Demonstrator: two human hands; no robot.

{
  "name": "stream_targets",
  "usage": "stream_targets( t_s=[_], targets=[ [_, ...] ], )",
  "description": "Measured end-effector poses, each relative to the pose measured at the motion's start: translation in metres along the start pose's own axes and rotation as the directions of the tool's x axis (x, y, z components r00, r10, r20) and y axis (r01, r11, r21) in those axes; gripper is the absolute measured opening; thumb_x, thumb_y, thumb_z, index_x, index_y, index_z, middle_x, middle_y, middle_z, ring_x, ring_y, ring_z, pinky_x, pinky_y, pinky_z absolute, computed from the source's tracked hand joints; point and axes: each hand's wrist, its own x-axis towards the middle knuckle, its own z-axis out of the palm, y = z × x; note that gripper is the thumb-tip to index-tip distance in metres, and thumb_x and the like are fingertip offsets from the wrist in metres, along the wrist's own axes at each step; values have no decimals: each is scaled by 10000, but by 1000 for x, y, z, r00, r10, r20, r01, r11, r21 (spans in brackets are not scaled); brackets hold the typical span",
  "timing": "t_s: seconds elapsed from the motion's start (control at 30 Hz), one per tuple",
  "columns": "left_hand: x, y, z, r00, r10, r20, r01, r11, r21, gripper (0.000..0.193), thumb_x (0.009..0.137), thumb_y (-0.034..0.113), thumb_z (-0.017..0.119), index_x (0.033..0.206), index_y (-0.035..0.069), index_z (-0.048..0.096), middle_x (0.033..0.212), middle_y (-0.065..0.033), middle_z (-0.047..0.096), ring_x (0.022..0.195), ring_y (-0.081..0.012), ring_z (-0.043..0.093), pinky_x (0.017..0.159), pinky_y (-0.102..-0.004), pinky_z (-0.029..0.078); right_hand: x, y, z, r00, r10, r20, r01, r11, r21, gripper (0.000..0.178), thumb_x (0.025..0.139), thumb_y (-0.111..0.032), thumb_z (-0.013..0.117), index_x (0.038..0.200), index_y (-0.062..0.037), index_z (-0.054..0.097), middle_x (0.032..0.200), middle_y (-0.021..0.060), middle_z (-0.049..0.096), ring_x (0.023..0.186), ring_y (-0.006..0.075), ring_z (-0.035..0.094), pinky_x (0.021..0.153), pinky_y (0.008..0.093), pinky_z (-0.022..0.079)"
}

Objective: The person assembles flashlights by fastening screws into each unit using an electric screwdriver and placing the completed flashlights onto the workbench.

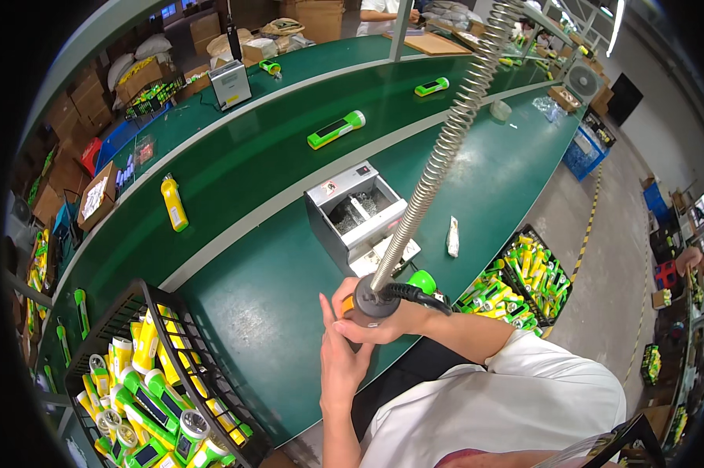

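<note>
My right hand (391, 324) is wrapped round a dark electric screwdriver (365, 303), held upright at the near edge of the green bench. A long coil spring (438, 156) runs up from its top, and a black cable bends off beside it. My left hand (344, 363) is closed against the tool's lower side, one finger pointing up along it. What lies beneath the screwdriver, between my hands, is hidden. Just beyond my right wrist a round green part (422, 281) shows. Behind the tool stands a grey screw feeder box (356, 214) with loose screws inside.
A black crate (145, 292) of yellow and green flashlights stands at the near left; another crate (555, 308) is at the right. Flashlights lie on the conveyor belt (242, 160), one green (336, 130), one yellow (174, 204). A small white tube (452, 237) rests right of the feeder.
</note>
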Motion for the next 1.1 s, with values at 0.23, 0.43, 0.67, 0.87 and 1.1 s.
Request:
stream_targets(
  t_s=[0.23,0.43,0.67,0.87,1.1],
  targets=[
    [1,-5,1,997,73,36,-74,997,5,1019,822,42,804,1610,-28,162,1146,-209,687,1046,-408,670,957,-463,514,-5,-16,-15,981,-191,-19,188,978,-91,202,855,-109,773,996,-41,645,757,49,644,611,137,603,636,268,505],
    [2,4,6,994,112,8,-112,984,136,903,849,91,812,1566,-21,275,1172,-166,698,1076,-377,657,953,-450,508,-7,-35,-74,909,-241,-340,351,882,314,267,959,-28,604,1140,-48,408,687,62,549,518,150,539,518,334,501],
    [3,5,7,988,150,41,-156,955,252,781,857,87,808,1502,-2,378,1228,-176,687,1076,-354,665,903,-430,527,2,-20,-105,859,-277,-430,398,890,222,239,989,-66,579,1144,-46,398,637,55,501,492,149,509,497,324,472],
    [-1,-1,1,992,121,45,-128,967,222,773,825,56,833,1473,10,415,1194,-164,708,1036,-338,689,846,-404,547,3,-11,-110,873,-332,-356,399,908,132,202,1019,-124,542,1167,-76,413,676,31,497,500,131,493,524,332,486],
    [2,-1,-2,990,138,15,-137,964,226,657,783,74,863,1353,-15,549,1114,-156,720,943,-335,691,825,-406,560,13,-14,-103,945,-249,-210,255,967,1,284,954,-28,624,1155,-51,425,699,39,548,544,122,542,542,301,500]
  ],
)
